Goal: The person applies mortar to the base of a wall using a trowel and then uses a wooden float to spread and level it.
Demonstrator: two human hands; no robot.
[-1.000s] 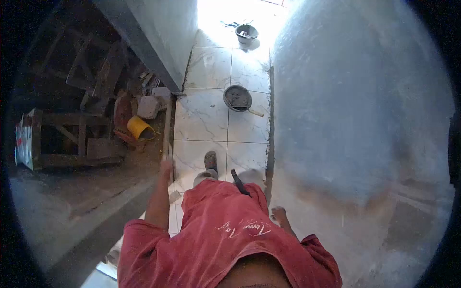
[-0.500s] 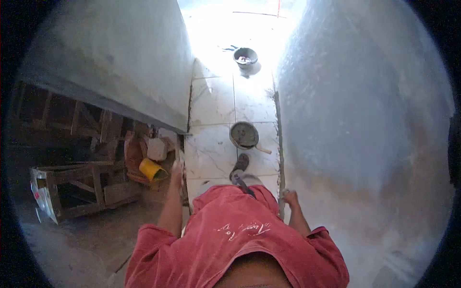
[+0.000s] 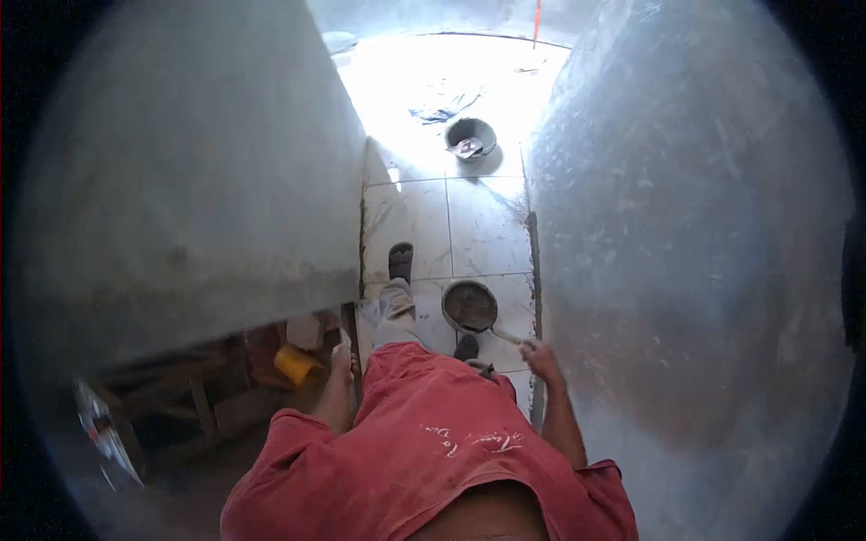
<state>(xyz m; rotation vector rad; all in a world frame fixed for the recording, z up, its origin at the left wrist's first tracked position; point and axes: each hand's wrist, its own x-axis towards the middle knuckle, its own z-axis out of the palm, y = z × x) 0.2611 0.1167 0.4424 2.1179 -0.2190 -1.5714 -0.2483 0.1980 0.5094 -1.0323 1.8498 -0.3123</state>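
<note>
Narrow passage, tiled floor (image 3: 410,225), wall on each side. Round pan (image 3: 469,307) on the tiles, dark grey mix inside; pale tool handle (image 3: 507,336) slants out over its rim toward the right hand (image 3: 542,360).

Right hand: out beside the shirt (image 3: 424,451), near the right wall (image 3: 686,270). Fingers loosely curled, their tips overlapping the handle's outer end in view; contact or grip, cannot tell. Pan itself lies beyond the fingers, forward and to their left, apart from them.

Left hand (image 3: 342,362): low by the left wall's end, well apart from the pan. Finger spacing too small and blurred to tell; a pale strip shows at the fingertips, held or behind, unclear.

Left foot in dark sandal (image 3: 400,260), forward of the pan's left side. Farther up, grey bucket (image 3: 471,138), pale items inside. Left side: tipped yellow bucket (image 3: 297,365), wooden frame (image 3: 185,406).
</note>
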